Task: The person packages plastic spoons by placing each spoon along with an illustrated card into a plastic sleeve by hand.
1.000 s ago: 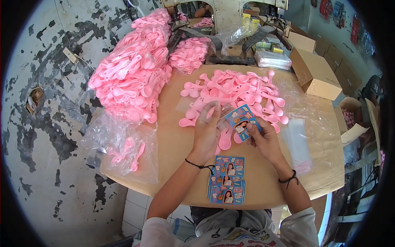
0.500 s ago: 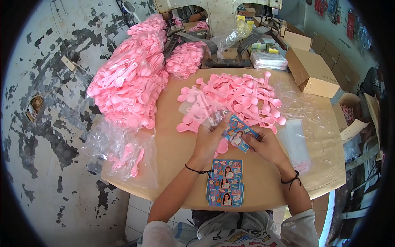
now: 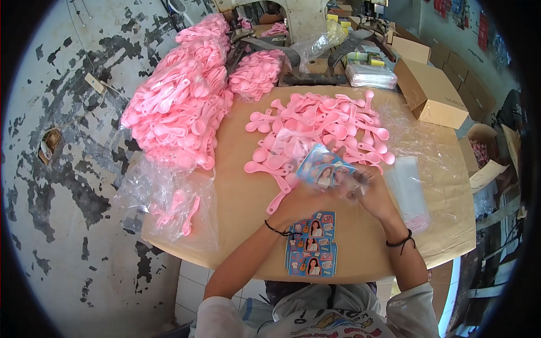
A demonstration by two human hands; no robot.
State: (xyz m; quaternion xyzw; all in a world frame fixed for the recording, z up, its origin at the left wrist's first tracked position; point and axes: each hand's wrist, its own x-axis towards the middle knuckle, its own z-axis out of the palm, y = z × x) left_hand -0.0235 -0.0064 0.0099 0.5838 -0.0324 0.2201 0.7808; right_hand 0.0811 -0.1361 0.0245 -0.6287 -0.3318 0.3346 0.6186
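A blue printed card (image 3: 321,163) with a clear plastic bag about it is held over the front edge of the spoon pile, smeared by motion. My left hand (image 3: 307,201) grips it from the lower left, its fingers partly hidden. On the other side my right hand (image 3: 370,190) is closed at the card's right edge, with blurred fingertips. Pink plastic spoons (image 3: 321,121) lie heaped just beyond both hands. Below them on the table, stacks of matching blue cards (image 3: 311,262) overlap near my left wrist.
Large clear bags of pink spoons (image 3: 174,107) stand at the left. A plastic bag (image 3: 169,208) with a few spoons lies at the front left. Flat clear bags (image 3: 410,188) rest at the right, near a cardboard box (image 3: 434,93). A sewing machine (image 3: 307,22) stands behind.
The card has shifted slightly left and turned flatter, with clear plastic now around it. My left hand has rolled over and lowered; my right hand has moved a little up.
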